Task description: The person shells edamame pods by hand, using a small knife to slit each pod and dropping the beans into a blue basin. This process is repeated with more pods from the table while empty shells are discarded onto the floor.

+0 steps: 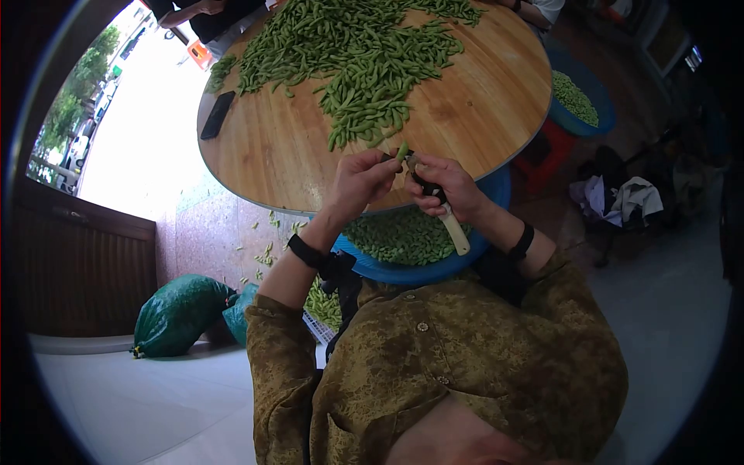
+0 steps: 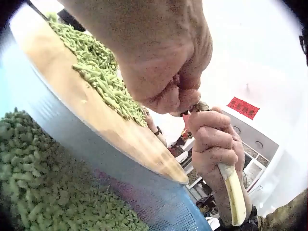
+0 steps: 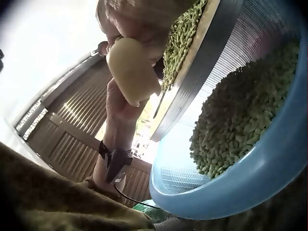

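Observation:
Just above the near edge of the round wooden table (image 1: 496, 93), the two hands meet. The left hand (image 1: 361, 184) pinches a green pod (image 1: 402, 151) between thumb and fingers, with dark covering on a fingertip. The right hand (image 1: 451, 188) is curled round a tool whose pale handle (image 1: 455, 234) sticks out below the palm; in the left wrist view the handle (image 2: 234, 197) points down from the fist. The tool's working end is hidden by the fingers. Under the hands, a blue basket (image 1: 380, 272) holds many shelled green beans (image 1: 407, 242).
A large heap of pods (image 1: 364, 70) covers the table's far part, with a black phone-like object (image 1: 218, 115) at its left. Another blue basket (image 1: 603, 116) of beans stands at the right. Green sacks (image 1: 182, 314) and scattered pods lie on the floor at left. Other people sit across.

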The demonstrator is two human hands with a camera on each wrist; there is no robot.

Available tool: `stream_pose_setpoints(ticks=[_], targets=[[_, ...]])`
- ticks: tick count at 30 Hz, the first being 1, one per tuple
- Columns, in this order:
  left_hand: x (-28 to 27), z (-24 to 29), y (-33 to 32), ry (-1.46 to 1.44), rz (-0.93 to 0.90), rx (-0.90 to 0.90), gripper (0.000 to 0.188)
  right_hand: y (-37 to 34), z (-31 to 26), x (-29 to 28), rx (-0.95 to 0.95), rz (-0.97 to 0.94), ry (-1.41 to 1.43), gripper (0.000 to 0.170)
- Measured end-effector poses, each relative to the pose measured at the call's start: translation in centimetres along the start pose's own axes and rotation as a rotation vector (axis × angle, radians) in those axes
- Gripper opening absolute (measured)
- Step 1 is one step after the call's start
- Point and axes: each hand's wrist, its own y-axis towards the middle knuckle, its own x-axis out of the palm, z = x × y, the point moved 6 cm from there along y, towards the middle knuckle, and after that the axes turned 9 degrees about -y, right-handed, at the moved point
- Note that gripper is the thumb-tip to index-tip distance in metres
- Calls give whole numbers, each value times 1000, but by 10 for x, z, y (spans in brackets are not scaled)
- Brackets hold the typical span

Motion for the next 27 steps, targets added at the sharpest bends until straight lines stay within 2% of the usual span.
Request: stream_pose_setpoints(ticks=[7,10,12,13,15,16,18,19,21,22,24,25,27], targets=[[3,8,-7,84,50,184,20,2,5,1,-3,40,85,17],[-1,-2,-5,-52,-30,82,18,3,4,3,20,18,110,17],[8,-6,-6,-419,-171,24,18,4,5,8,43,-79,249,19],[8,-7,-7,-420,-171,24,18,3,8,7,43,-78,248,19],[18,-11,-10,-665,-266,-121,18,3,12,10,54,-144,389,22],[21,-10,-9,-666,-266,-119,18,3,12,9,56,-144,387,22],[8,-7,-4,-117,42,-41,17,4,13,-1,42,2,338,23],[8,-9,-5,-119,44,-42,17,4,14,-1,45,2,338,23],[16,21,-17,646,98,584,17,4,15,-2,51,33,321,21],[16,21,-18,646,100,586,17,5,16,-2,52,32,319,21],[27,32,-30,982,174,893,17,5,22,-1,75,54,379,18],[29,31,-32,983,174,893,17,5,22,0,75,54,379,18],[14,15,-21,451,195,410,17,5,19,-1,20,86,309,17]])
